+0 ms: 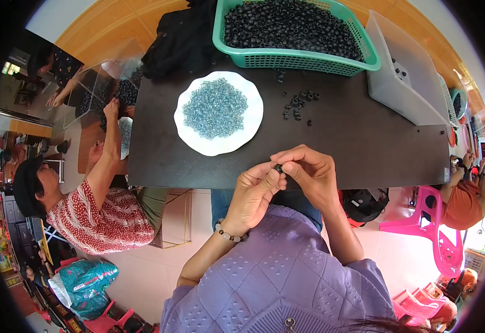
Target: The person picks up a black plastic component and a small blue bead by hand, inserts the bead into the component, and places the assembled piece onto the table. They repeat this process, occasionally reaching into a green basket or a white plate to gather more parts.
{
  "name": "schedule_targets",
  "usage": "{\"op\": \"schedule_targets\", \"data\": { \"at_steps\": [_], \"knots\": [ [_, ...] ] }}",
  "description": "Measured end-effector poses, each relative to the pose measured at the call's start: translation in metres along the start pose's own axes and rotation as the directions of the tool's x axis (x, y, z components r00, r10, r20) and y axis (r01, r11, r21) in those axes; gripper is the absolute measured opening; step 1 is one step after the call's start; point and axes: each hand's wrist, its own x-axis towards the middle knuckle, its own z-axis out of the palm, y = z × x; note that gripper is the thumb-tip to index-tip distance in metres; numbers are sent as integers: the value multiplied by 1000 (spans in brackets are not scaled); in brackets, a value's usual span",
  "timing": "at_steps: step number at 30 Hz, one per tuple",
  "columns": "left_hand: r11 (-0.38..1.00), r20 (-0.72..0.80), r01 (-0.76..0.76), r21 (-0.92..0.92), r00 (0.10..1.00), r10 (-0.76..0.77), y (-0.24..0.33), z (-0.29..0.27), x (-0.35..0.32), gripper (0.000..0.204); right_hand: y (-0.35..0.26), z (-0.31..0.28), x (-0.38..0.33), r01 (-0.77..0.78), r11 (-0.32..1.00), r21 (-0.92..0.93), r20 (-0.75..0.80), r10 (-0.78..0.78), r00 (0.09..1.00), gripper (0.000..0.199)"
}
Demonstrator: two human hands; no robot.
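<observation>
Just over the near edge of the dark table [342, 144], my two hands meet around a small black ring-shaped piece [278, 168]. My left hand [253, 194], with a beaded bracelet at the wrist, pinches it between thumb and fingers. From the other side my right hand [313, 173] closes thumb and fingertips on the same piece, partly hiding it. Beyond my left hand sits a white wavy-edged plate [257, 105] bearing a heap of small clear bluish rings [215, 108]. Several loose black pieces [297, 103] lie past my right hand.
A green basket [303, 60] full of black pieces stands at the back. To its right is a translucent plastic bin [403, 83]; a black cloth [178, 41] lies to its left. A co-worker [101, 213] sits at the left. A pink stool [436, 233] stands at the right.
</observation>
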Motion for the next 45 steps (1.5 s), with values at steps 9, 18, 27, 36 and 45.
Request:
{"op": "schedule_targets", "data": {
  "at_steps": [9, 18, 27, 36, 45],
  "knots": [
    [979, -30, -94, 179, 994, 101, -3, 5, -2, 25, 6, -10, -6, 261, 858, -441, 96, -244, 965, 14],
    [993, 60, 102, -51, 993, -99, -5, 1, -1, 25, -8, -23, -8, -187, 970, 154, 32, 184, 982, 20],
    [990, 48, 89, 111, 994, -95, -12, -7, 0, 26, 0, -26, -12, -11, 941, -339, 55, 31, 998, 17],
    [991, 39, 132, -29, 991, -131, -7, -6, 6, 25, -7, -50, 14, -45, 862, -505, -167, -46, 985, 16],
    [989, -18, 150, -16, 989, -150, -3, -1, 7, 21, 9, -86, 60, 123, 446, -887, -21, -304, 952, 15]
  ]
}}
